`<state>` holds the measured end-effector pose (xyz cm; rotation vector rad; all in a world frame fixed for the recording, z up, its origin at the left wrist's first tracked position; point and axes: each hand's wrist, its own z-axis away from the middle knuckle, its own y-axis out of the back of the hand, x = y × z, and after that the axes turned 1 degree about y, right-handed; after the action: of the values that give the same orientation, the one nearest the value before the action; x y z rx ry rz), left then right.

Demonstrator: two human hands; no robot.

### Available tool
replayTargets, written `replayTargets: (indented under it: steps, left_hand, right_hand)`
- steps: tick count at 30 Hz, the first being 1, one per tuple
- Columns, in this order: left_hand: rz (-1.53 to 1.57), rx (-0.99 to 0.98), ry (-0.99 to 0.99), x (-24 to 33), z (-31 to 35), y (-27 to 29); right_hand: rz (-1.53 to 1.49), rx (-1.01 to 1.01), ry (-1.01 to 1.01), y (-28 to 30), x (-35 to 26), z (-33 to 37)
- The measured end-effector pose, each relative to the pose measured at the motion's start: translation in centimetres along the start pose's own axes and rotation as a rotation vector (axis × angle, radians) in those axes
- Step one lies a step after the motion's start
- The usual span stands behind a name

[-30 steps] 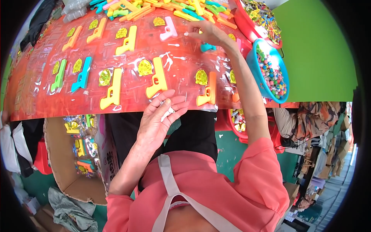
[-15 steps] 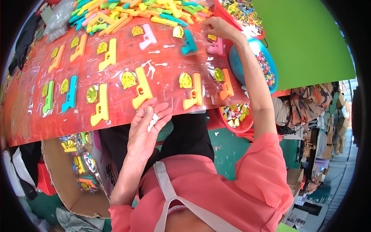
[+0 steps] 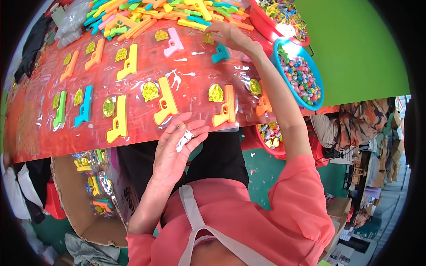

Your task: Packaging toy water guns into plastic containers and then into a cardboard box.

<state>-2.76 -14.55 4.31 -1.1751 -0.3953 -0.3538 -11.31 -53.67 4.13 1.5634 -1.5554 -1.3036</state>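
My left hand (image 3: pixel 177 144) is palm up just off the table's front edge, with several small white plastic pieces (image 3: pixel 184 140) held under its thumb. My right hand (image 3: pixel 230 37) reaches to the far side of the table, fingers bent together over a yellow translucent piece (image 3: pixel 208 38) beside a teal toy pistol (image 3: pixel 220 53). Whatever is between those fingertips is too small to make out. Toy pistols, such as a yellow-orange one (image 3: pixel 165 104) and a pink one (image 3: pixel 173 43), lie in clear plastic trays, each near a yellow translucent piece (image 3: pixel 150 91). White spoon-shaped pieces (image 3: pixel 188 74) lie among them.
A heap of coloured toy pistols (image 3: pixel 133 17) lies at the back. On the right stand a blue basin (image 3: pixel 320 91) of colourful beads and a red basin (image 3: pixel 262 22) of small shiny pieces. Another red basin (image 3: pixel 278 153) sits below the edge. A cardboard box (image 3: pixel 71 199) with packed toys stands lower left.
My right hand has moved left, from above the pink pistol at the right to the yellow piece by the teal pistol. My left hand still holds the white pieces. The view has shifted slightly.
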Motion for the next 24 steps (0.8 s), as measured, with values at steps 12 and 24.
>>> replayTargets:
  steps: [12, 24]
  left_hand:
    - [0.25, -0.039, -0.06, 2.4, -0.4, 0.2]
    - [0.081, -0.011, -0.105, 2.3, 0.5, 1.0]
  right_hand:
    - [-0.145, 0.079, -0.081, 0.9, -7.6, -0.1]
    - [0.193, -0.053, -0.066, -4.7, -11.7, -0.9]
